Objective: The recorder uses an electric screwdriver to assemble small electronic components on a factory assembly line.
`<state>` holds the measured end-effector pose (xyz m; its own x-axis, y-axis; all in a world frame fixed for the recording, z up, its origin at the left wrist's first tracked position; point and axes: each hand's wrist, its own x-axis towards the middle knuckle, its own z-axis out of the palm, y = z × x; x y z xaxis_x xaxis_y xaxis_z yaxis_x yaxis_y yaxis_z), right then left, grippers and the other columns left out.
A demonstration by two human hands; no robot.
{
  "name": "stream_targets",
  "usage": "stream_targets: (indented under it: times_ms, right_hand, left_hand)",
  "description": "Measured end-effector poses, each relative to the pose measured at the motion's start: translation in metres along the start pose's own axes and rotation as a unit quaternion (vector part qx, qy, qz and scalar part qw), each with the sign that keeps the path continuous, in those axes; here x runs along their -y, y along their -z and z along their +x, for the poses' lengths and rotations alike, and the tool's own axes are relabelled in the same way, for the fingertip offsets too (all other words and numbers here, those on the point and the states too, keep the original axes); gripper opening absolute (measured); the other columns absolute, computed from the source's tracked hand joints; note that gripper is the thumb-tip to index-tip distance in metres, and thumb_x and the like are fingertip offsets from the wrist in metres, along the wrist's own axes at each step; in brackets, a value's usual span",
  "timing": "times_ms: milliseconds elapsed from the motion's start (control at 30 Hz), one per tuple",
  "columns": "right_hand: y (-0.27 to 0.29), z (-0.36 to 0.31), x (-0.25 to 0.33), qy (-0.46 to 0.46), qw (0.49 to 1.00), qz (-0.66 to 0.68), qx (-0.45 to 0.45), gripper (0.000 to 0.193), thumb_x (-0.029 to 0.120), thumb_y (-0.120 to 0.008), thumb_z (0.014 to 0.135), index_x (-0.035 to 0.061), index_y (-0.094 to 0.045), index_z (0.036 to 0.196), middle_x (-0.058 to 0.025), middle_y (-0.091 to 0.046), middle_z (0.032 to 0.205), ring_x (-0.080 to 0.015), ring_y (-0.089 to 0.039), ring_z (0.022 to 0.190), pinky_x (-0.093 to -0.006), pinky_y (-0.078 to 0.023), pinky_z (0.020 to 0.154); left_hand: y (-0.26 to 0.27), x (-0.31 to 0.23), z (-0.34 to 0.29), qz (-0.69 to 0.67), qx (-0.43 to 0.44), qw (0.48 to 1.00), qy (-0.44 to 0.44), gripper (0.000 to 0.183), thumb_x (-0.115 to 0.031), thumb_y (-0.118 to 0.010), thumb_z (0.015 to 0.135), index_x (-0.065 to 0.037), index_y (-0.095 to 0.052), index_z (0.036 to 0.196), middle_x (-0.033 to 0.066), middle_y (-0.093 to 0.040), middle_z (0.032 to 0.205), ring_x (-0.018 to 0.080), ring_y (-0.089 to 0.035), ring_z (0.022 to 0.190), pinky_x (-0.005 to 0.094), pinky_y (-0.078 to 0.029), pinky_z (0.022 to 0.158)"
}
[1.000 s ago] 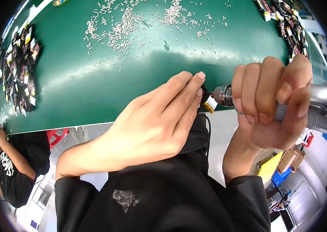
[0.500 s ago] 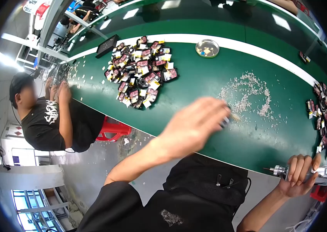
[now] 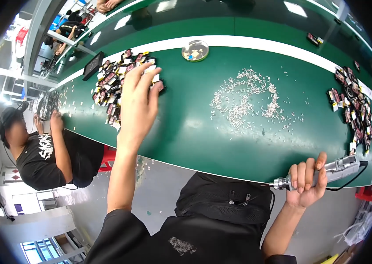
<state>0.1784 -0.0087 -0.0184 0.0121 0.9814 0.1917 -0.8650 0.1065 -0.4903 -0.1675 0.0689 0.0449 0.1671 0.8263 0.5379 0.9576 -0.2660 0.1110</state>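
Observation:
My left hand reaches over the left-hand pile of small black devices with pink-and-black faces, yellow strips and white tags. Its fingers are stretched and apart, and nothing shows in them; it covers the pile's right part. At the table's near right edge, my right hand is wrapped round a silver electric screwdriver, its thin bit pointing left. Between the hands, toward the table's middle, lie loose tiny silvery screws in a scattered patch.
A second pile of the devices lies at the right end of the green table. A round metal dish with small bits and a black tray stand along the far side. At the left a co-worker sits at the same table.
My left hand has swung left from the screw patch to the left-hand pile; a dark, blurred thing by its fingers no longer shows. The whole view has shifted. My right hand still holds the screwdriver.

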Motion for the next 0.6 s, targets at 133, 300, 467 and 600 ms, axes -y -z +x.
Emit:
stream_targets:
  times_ms: [133, 300, 467, 600]
  right_hand:
    - [0.002, -0.002, 0.002, 0.001, 1.000, 0.002, -0.013, 0.012, 0.018, -0.046, 0.093, 0.0068, -0.042, 0.091, 0.0013, -0.038, 0.050, -0.0084, -0.035, 0.037, -0.0249, -0.034, 0.043]
    - [0.003, -0.003, 0.003, 0.001, 1.000, 0.015, -0.011, 0.012, 0.017, -0.046, 0.093, 0.0068, -0.042, 0.091, 0.0010, -0.038, 0.050, -0.0088, -0.035, 0.037, -0.0252, -0.034, 0.042]
    - [0.003, -0.003, 0.004, 0.002, 0.999, 0.031, -0.024, 0.011, 0.017, -0.045, 0.093, 0.0063, -0.042, 0.090, 0.0009, -0.038, 0.050, -0.0090, -0.034, 0.037, -0.0254, -0.034, 0.042]
    - [0.002, -0.003, 0.006, 0.004, 1.000, 0.021, -0.021, 0.011, 0.016, -0.045, 0.093, 0.0061, -0.043, 0.090, 0.0012, -0.037, 0.049, -0.0089, -0.034, 0.037, -0.0254, -0.034, 0.041]
  left_hand:
    - [-0.031, -0.048, -0.002, -0.130, 0.085, 0.984, -0.082, 0.021, 0.003, -0.068, 0.072, 0.000, -0.062, 0.093, 0.0102, -0.059, 0.096, 0.0273, -0.058, 0.089, 0.0349, -0.048, 0.074]
    - [-0.042, -0.061, -0.007, -0.092, 0.100, 0.986, -0.100, 0.017, 0.003, -0.067, 0.072, 0.000, -0.062, 0.088, 0.0090, -0.058, 0.088, 0.0260, -0.059, 0.080, 0.0346, -0.049, 0.065]
    - [-0.046, -0.056, -0.008, -0.048, 0.074, 0.981, -0.172, 0.016, 0.004, -0.066, 0.071, 0.000, -0.061, 0.085, 0.0078, -0.058, 0.085, 0.0238, -0.058, 0.074, 0.0334, -0.049, 0.059]
    - [-0.046, -0.054, -0.005, -0.040, 0.080, 0.974, -0.209, 0.016, 0.003, -0.067, 0.069, 0.000, -0.061, 0.084, 0.0075, -0.057, 0.084, 0.0226, -0.058, 0.073, 0.0330, -0.049, 0.059]
